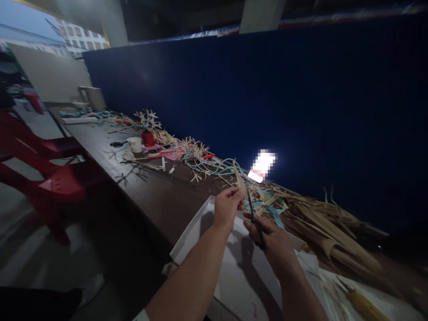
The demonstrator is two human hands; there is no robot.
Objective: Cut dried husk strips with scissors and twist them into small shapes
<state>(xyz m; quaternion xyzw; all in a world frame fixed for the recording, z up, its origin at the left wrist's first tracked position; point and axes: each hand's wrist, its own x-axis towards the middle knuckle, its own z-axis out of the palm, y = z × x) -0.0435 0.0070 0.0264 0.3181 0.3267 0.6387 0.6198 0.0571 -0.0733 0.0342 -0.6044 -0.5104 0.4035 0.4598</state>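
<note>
Pinched in the fingers of my left hand [228, 206] is a pale, pointed strip of dried husk [239, 178], its tip sticking up. My right hand [272, 240] grips dark scissors [253, 218] by the handles. The scissor blades rise beside the strip's right edge; whether they touch it I cannot tell. Both hands are above a shallow white box lid [197, 223], where their shadows fall. Light blue scraps [276, 213] and pale trimmings lie just beyond my right hand.
Long dried husks [334, 240] lie at right, near a yellow-handled tool [364, 303]. A bright, blurred screen [262, 166] leans by the blue partition [267, 98]. Along the table [150, 200] are a red thread spool [147, 138], a white cup [134, 145] and black scissors [117, 144]. Red chairs [63, 174] stand left.
</note>
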